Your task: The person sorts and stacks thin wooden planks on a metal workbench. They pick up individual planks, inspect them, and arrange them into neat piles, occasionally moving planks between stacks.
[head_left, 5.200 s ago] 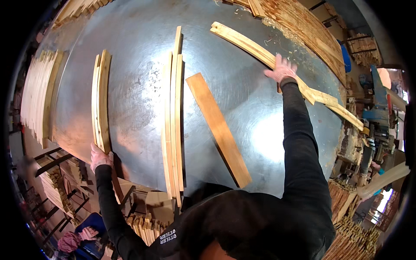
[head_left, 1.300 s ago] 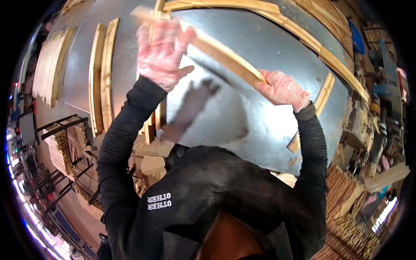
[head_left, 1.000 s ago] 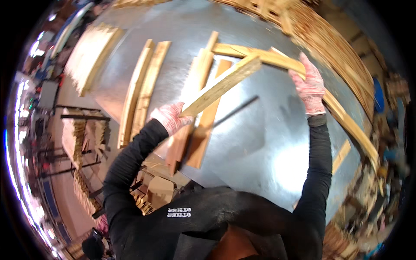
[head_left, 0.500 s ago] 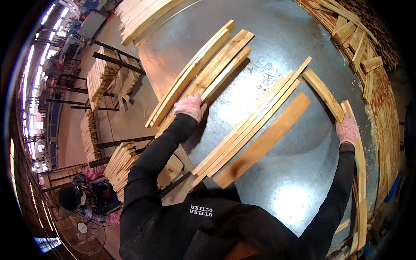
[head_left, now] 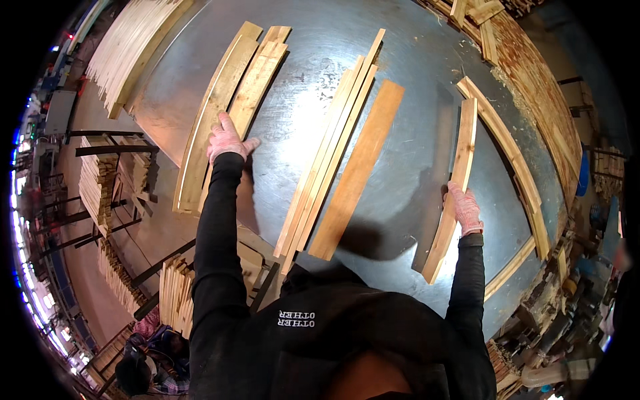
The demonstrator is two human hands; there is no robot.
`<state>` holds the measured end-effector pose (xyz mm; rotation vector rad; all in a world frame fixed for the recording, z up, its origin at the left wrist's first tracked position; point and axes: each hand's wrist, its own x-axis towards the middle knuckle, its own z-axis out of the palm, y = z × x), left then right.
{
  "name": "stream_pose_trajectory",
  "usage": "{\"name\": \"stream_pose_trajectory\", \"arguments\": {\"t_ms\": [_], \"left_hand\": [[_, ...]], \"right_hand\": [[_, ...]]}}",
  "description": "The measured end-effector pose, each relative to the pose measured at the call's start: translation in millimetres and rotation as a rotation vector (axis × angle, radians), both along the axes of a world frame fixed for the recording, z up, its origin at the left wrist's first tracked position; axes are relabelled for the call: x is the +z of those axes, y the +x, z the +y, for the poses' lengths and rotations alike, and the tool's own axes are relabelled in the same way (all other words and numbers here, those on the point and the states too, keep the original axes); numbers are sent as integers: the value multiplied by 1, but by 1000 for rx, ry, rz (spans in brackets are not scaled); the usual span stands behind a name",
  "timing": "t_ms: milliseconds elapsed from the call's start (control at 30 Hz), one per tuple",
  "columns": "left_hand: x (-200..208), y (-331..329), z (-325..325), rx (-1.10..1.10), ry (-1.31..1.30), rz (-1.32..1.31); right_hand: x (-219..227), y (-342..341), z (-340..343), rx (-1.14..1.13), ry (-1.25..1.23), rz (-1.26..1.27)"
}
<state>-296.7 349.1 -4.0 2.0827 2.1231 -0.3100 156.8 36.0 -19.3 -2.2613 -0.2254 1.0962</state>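
Observation:
My right hand (head_left: 463, 208), in a pinkish work glove, is closed around a curved wooden slat (head_left: 466, 143) over the metal table; a shadow falls beside it. On the left, my gloved left hand (head_left: 227, 140) rests with thumb and fingers apart on wooden slats. Under and beside it are a wide curved slat (head_left: 217, 110) and a shorter pair of slats (head_left: 257, 83). Between my hands lie a bundle of narrow slats (head_left: 331, 147) and one flat, browner board (head_left: 360, 167). Right of my right hand, more curved slats (head_left: 505, 133) lie near the table edge.
The metal table (head_left: 393, 47) spreads in front of me. A stack of pale slats (head_left: 130, 50) stands at its far left. Wood-strip piles (head_left: 97, 180) sit on racks at left. Another person (head_left: 150, 360) is at lower left. A chipboard surface (head_left: 533, 87) borders the right side.
My right hand has come inward from the right edge with a curved slat, now apart from the other slats there. My left hand has spread its fingers; the slats beside it lie closer together.

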Motion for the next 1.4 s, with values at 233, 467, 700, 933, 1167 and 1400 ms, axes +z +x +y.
{"name": "stream_pose_trajectory", "arguments": {"t_ms": [233, 467, 700, 933, 1167, 1400], "left_hand": [[-2, -32, 4, -92, -142, -250], [-26, -104, 27, -177, 260, 58], [34, -99, 60, 58, -242, -83], [36, -93, 31, 21, -222, -103], [10, -94, 18, -219, -73, -556], [-3, -128, 32, -170, -68, -103]], "right_hand": [[-5, 15, -19, 675, -243, -556], [64, -36, 21, 320, -337, -412], [139, -62, 113, 161, 617, 184], [47, -251, 291, 1229, 790, -856], [-11, -375, 328, 1534, 571, -515], [83, -95, 215, 875, 254, -877]]}}
